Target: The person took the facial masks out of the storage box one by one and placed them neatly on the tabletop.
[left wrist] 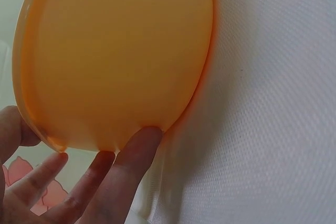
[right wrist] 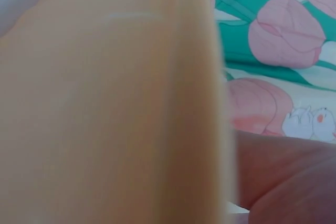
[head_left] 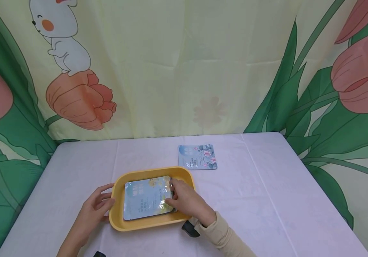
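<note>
A yellow tray (head_left: 119,217) rests on the table with a flat, glossy blue sheet mask packet (head_left: 142,198) in it. A dark edge shows under the packet's right end. My right hand (head_left: 188,200) reaches over the tray's right side and pinches that end, thumb on top; its other fingers are partly hidden. At the tray's left end, my left hand (head_left: 92,210) has its fingers spread. In the left wrist view, fingertips (left wrist: 149,135) touch the tray's outer wall. Behind the tray lies a second blue packet (head_left: 197,157) with pink flowers.
A white cloth covers the table (head_left: 251,200). A printed curtain (head_left: 171,71) with tulips and a white rabbit hangs behind it. The tray's wall (right wrist: 115,103) fills much of the right wrist view, blurred. A black wrist device (head_left: 190,229) sits under the right wrist.
</note>
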The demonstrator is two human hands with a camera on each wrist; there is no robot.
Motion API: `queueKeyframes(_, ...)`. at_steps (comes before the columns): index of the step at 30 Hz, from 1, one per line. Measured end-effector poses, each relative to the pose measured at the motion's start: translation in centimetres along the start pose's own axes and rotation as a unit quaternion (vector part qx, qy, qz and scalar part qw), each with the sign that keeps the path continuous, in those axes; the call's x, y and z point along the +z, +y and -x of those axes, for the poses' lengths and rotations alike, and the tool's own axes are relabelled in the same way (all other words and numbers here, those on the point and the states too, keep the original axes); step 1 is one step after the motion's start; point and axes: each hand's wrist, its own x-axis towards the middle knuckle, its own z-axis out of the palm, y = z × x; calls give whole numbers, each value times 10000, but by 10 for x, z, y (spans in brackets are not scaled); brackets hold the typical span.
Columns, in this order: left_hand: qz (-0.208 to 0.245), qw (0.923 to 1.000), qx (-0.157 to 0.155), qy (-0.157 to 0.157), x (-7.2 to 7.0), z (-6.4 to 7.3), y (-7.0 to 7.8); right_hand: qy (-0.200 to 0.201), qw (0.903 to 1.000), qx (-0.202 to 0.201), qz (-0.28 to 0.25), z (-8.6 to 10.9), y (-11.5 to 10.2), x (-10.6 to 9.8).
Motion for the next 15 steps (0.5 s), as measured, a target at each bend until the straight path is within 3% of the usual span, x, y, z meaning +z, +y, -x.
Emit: queueKeyframes(15, 261, 9995, 156, -49, -3, 0, -3, 23, 9998, -74, -191, -4, 1, 7)
